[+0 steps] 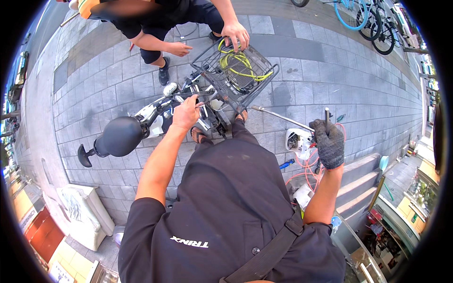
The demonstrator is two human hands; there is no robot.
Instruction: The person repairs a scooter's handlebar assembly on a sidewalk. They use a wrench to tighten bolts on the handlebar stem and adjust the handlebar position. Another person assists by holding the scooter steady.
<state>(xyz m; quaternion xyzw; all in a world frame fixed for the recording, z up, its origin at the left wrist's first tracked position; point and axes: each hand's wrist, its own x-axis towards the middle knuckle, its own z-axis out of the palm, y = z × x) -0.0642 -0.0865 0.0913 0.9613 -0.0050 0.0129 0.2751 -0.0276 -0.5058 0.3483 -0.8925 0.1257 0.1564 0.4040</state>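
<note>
While R hand grips metal bar, L hand is at bike

Bike stands on grey paving btw wearer & co-worker, black seat to the left. L hand, bare, fingers mostly curled, is by the handlebar; can't tell if it's gripping anything. R hand, in a dark knit glove, is closed on a long metal bar, well apart from L; bar's far end is nr the basket. Wire basket holds a yellow-green cable; co-worker's hand is on its rim, the other hangs free nearby. Below R hand: white plastic part, pink hose, blue tool. Upper right: parked bikes w/ a blue wheel.
</note>
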